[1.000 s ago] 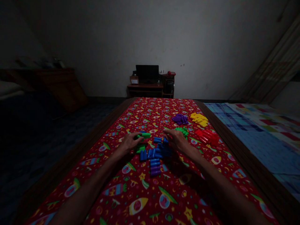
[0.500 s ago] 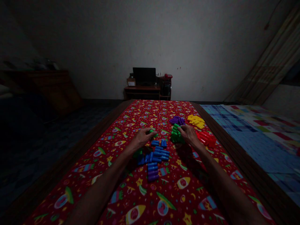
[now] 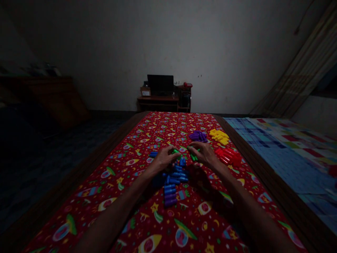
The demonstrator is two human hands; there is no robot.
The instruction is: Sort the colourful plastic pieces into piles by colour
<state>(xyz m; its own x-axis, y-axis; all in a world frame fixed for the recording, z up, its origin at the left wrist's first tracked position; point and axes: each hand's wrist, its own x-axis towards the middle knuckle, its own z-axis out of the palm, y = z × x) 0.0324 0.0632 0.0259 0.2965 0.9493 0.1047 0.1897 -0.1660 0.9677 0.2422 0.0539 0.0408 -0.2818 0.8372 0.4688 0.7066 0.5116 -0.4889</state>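
My left hand (image 3: 165,157) is closed on a green piece (image 3: 176,152), just above the scattered blue pieces (image 3: 179,174). Facing it, my right hand (image 3: 204,153) has its fingers curled round green pieces (image 3: 194,154) and partly hides them. A short row of blue and purple pieces (image 3: 170,195) lies nearer to me. Beyond my right hand is a purple pile (image 3: 198,136), with a yellow pile (image 3: 219,136) beside it. Red pieces (image 3: 228,156) lie to the right of my right wrist.
A red patterned cloth (image 3: 147,211) covers the long table. At the far wall a monitor (image 3: 160,83) stands on a small desk (image 3: 158,102). A bed (image 3: 284,154) is on the right, a wooden cabinet (image 3: 58,98) on the left.
My left hand has moved slightly right with a green piece. My right hand has shifted left and lower with green pieces. A blue piece now shows left of my left hand.
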